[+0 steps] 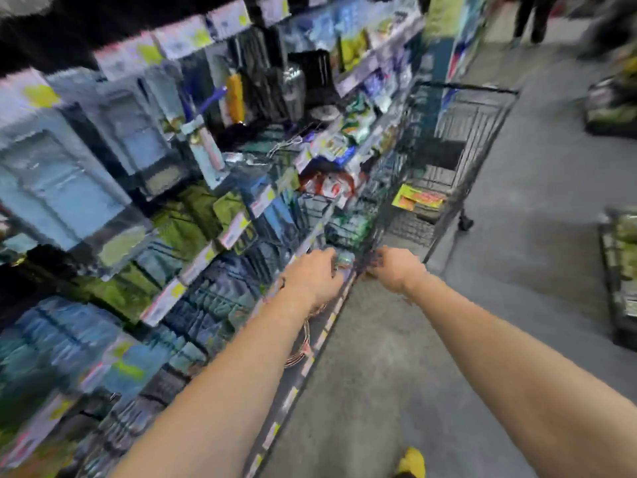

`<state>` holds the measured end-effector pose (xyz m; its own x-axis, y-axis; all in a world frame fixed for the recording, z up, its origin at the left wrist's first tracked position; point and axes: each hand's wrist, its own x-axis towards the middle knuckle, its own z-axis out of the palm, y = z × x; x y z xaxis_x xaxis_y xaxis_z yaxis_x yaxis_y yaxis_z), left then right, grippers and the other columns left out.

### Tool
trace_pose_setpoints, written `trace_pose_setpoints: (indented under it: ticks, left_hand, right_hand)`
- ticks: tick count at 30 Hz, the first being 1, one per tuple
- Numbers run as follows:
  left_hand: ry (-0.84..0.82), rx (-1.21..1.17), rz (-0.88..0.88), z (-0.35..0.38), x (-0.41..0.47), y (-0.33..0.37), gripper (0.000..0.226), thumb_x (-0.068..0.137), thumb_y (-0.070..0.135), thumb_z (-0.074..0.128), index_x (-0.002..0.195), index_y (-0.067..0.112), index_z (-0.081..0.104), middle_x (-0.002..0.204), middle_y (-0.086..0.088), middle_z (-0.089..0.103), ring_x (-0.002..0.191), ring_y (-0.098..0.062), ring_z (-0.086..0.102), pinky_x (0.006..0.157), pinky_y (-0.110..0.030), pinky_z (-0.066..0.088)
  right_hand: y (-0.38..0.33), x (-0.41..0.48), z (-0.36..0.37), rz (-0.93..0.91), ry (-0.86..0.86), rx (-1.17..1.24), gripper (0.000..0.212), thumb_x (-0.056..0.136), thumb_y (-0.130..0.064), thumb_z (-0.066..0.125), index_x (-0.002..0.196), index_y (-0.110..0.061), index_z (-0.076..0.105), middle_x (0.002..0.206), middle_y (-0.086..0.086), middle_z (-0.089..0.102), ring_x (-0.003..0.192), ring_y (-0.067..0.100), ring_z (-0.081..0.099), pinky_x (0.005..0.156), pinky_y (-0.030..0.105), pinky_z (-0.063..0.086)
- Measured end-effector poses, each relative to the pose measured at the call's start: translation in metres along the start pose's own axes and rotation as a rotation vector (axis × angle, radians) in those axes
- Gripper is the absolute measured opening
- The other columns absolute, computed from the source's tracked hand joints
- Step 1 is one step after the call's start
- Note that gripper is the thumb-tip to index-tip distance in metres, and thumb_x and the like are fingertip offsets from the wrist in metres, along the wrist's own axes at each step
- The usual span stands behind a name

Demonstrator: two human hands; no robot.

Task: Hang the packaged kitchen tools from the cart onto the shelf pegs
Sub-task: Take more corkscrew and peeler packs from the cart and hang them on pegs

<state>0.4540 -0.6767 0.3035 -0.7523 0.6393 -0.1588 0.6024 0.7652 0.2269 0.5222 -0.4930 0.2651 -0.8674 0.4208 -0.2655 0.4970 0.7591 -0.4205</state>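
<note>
Loads of hanging packs (113, 122) on the shelf (238, 231) at left, cart (489, 132) just beside it. Left hand (315, 274) and right hand (396, 270) both out at the cart's near end, small teal pack (344, 259) between them. Fingers way too smeared, can't tell spread or pinching.

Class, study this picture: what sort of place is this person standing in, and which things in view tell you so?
Most likely a shop aisle. Packaged goods hang in rows, price labels run along the shelf edges, and a wire shopping cart stands beside them.
</note>
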Motion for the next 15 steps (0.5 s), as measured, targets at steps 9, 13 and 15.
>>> trace_pose_setpoints:
  ticks: [9,13,15]
  left_hand:
    - [-0.028,0.213,0.117,-0.018,0.191,0.116,0.041,0.099,0.038,0.047,0.134,0.019,0.056,0.127,-0.01,0.063,0.109,-0.034,0.064,0.087,-0.044,0.056]
    - [-0.058,0.233,0.127,-0.013,0.263,0.144,0.048,0.099,0.041,0.048,0.142,0.02,0.05,0.135,-0.01,0.061,0.116,-0.034,0.063,0.091,-0.045,0.055]
    - [-0.067,0.225,0.116,-0.01,0.304,0.154,0.049,0.099,0.041,0.048,0.142,0.018,0.048,0.135,-0.012,0.059,0.117,-0.036,0.062,0.091,-0.047,0.051]
  right_hand:
    - [0.116,0.112,-0.113,0.125,0.053,0.065,0.047,0.095,-0.029,0.054,0.138,-0.011,0.055,0.138,0.016,0.061,0.126,0.035,0.058,0.101,0.042,0.051]
    - [0.158,0.162,-0.14,0.171,0.038,0.058,0.049,0.094,-0.024,0.054,0.142,-0.017,0.054,0.138,0.013,0.062,0.126,0.033,0.058,0.1,0.04,0.051]
    - [0.176,0.195,-0.151,0.184,0.032,0.058,0.051,0.093,-0.024,0.054,0.143,-0.015,0.054,0.138,0.014,0.062,0.127,0.033,0.057,0.101,0.039,0.051]
